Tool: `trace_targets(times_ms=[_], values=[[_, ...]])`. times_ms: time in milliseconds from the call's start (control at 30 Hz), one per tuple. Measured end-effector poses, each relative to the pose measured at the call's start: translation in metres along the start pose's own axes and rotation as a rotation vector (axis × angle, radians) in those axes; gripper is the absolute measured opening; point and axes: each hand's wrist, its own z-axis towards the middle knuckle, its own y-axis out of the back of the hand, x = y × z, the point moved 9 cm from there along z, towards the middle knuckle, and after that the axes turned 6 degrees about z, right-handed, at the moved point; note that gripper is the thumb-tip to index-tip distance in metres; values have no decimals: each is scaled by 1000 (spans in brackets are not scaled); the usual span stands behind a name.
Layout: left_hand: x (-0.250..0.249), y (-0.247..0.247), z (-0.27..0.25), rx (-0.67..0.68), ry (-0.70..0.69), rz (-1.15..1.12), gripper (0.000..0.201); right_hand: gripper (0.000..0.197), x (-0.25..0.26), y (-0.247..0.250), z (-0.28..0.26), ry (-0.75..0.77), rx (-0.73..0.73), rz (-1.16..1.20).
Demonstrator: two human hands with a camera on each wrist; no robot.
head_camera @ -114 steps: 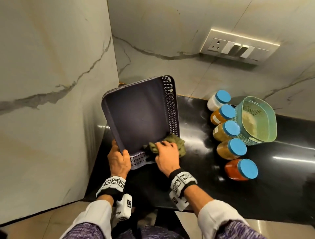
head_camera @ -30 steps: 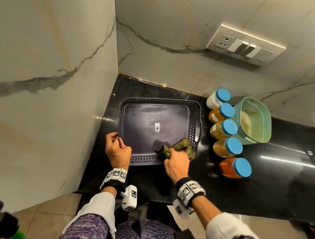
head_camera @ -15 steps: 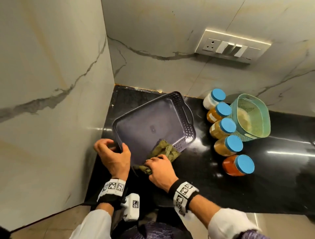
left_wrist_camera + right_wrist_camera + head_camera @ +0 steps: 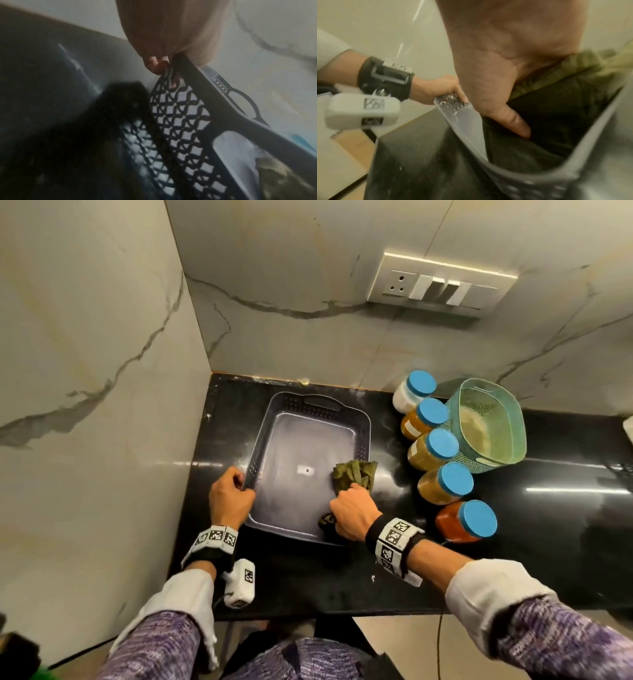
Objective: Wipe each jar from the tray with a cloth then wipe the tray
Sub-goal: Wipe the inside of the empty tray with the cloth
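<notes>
A dark grey tray (image 4: pixel 298 436) with perforated walls lies flat on the black counter, its handle toward the back wall. My left hand (image 4: pixel 230 497) grips the tray's left rim (image 4: pixel 202 86), fingers curled over the lattice wall. My right hand (image 4: pixel 352 510) holds a green cloth (image 4: pixel 354 474) bunched against the tray's right inner side; the cloth (image 4: pixel 570 70) shows under the palm in the right wrist view. Several blue-lidded jars (image 4: pixel 442 448) stand in a row on the counter to the right of the tray.
A teal perforated basket (image 4: pixel 489 426) sits behind the jars at the right. Marble walls close in at the left and back, with a switch panel (image 4: pixel 438 285) on the back wall. The counter's front edge (image 4: pixel 308 611) runs just below my wrists.
The tray, tilted and turned half a second ago, now lies flat with its handle to the back. My right hand and the cloth have moved onto the tray's right side.
</notes>
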Motion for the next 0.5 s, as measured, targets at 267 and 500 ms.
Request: trace_targets(times_ms=[267, 500], values=[[8, -10, -37, -201, 52, -131, 31, 35, 36, -21, 0, -249, -11, 426], [12, -8, -49, -219, 24, -141, 28, 32, 92, -16, 9, -368, -86, 937]])
